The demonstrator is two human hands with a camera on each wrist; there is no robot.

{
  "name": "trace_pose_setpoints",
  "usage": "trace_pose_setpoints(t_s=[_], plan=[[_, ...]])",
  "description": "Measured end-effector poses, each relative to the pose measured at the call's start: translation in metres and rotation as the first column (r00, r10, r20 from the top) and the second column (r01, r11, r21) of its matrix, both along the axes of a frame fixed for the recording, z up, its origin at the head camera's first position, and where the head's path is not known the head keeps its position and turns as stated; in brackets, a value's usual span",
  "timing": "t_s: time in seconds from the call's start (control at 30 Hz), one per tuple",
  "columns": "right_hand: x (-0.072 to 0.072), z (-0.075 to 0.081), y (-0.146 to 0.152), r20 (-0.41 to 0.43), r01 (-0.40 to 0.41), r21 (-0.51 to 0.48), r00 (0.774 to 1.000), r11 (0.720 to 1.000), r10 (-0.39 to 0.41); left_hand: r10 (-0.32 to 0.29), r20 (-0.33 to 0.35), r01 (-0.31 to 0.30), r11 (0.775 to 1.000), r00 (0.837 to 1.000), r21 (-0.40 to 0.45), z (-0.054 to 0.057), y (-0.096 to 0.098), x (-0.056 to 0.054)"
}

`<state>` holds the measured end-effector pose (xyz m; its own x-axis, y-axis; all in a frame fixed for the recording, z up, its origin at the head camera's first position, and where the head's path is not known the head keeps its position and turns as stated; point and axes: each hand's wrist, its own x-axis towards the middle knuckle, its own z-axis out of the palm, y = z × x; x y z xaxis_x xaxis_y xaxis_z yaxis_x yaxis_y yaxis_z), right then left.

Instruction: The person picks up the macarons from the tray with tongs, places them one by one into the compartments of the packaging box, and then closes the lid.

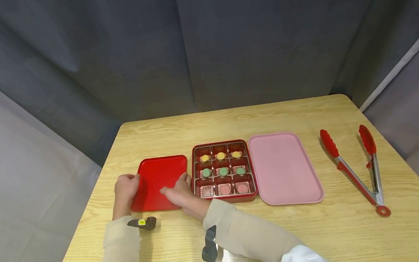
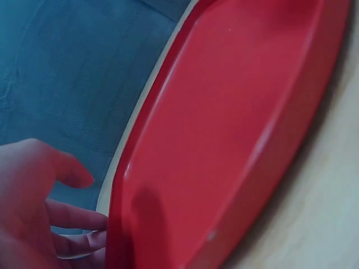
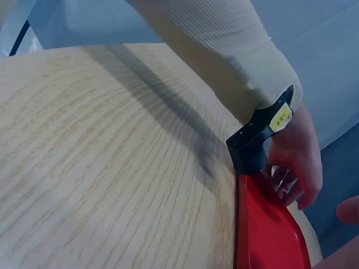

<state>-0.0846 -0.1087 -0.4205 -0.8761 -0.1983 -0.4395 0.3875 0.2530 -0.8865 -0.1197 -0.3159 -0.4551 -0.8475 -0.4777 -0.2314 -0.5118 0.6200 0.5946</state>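
A red square lid (image 1: 162,179) lies on the table with its raised rim upward. At its left edge is my left hand (image 1: 126,188); in the left wrist view its fingers (image 2: 84,218) touch the outside of the rim while the thumb is apart from it. My right hand (image 1: 181,191) is at the lid's right edge, its thumb extended over the lid and its other fingers partly hidden beside the box. That red box (image 1: 242,198), just right of the lid, has a tray of compartments holding yellow pieces (image 1: 220,155), green pieces (image 1: 224,171) and two pink pieces (image 1: 242,188).
Close against the box's right side is a pink tray (image 1: 286,169). Farther right lie spread tongs (image 1: 360,182) with red tips and metal arms. The wooden table (image 1: 157,138) ends at the back near a dark curtain (image 1: 248,54).
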Motion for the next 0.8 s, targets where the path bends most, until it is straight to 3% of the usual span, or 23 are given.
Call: trace_pose_setpoints(t_s=[0.17, 0.47, 0.8], plan=[[-0.004, -0.004, -0.003, -0.002, 0.024, -0.002, 1.000, 1.000, -0.024, -0.014, -0.011, 0.013, 0.999, 1.000, -0.041, -0.002, 0.000, 0.000], [-0.006, -0.004, -0.004, 0.013, 0.061, -0.031, 0.998, 0.998, -0.060, 0.025, 0.017, -0.024, 0.999, 1.000, -0.023, -0.006, 0.000, 0.001], [0.000, 0.000, -0.006, -0.004, 0.081, -0.065, 0.997, 0.995, -0.082, 0.078, -0.073, -0.075, 0.996, 0.994, 0.042, 0.002, -0.003, 0.014]])
